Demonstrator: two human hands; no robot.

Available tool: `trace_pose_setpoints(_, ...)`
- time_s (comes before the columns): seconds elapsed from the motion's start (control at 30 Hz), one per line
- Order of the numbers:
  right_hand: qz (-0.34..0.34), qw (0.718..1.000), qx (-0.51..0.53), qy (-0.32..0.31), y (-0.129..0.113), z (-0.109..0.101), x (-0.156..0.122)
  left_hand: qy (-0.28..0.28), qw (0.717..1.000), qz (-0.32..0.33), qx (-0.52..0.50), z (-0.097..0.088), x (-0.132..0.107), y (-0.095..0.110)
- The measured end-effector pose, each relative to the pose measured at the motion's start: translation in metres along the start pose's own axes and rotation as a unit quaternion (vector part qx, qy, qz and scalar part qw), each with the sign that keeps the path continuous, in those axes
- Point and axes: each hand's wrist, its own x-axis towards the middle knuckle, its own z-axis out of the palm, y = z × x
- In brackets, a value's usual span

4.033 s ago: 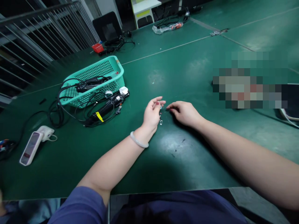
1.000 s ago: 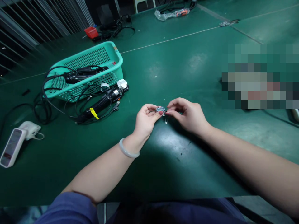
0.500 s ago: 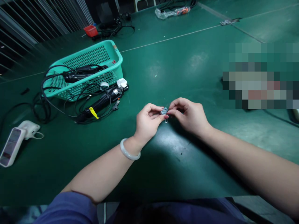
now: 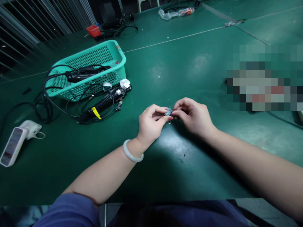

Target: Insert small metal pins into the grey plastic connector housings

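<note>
Between thumb and fingers, my left hand [image 4: 151, 123] pinches a small grey-blue part [image 4: 168, 112], whose exact kind is too small to make out. A thin pale loop [image 4: 169, 122] hangs just below it. My right hand [image 4: 193, 115] is closed in a pinch at the right side of the part, thumb and index fingertips touching or nearly touching it. Whether the right fingers grip the part itself or something tiny is hidden. Both hands are held above the green table [image 4: 151, 176]. A pale bangle [image 4: 132, 152] circles my left wrist.
Left of my hands stands a green plastic basket [image 4: 121, 67] with black cabled tools. A black corded tool [image 4: 106, 102] with a yellow tag lies before it. A white-cased device [image 4: 13, 146] is at far left. A red box [image 4: 93, 31] sits farther back. The right side is pixelated.
The whole view has shifted very slightly. The small part is turned a little between my fingertips; both hands otherwise keep their pinch and place.
</note>
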Motion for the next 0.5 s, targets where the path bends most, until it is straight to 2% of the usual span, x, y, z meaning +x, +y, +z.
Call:
trace_pose_setpoints(0.2,-0.012,1.000,-0.023,0.013,-0.0012,-0.0006,-0.0015,-0.011,1.000,0.005,-0.008,0.0003,-0.0006,0.0013)
trace_pose_setpoints(0.33,-0.030,0.998,-0.043,0.018,0.0032,-0.0002,-0.0020,-0.010,0.994,-0.067,-0.087,0.0022,0.0035,0.0011)
trace_pose_setpoints(0.5,-0.076,0.991,-0.103,0.038,0.0036,-0.0009,-0.0016,0.000,0.972,-0.170,-0.165,0.0020,0.0061,-0.0029)
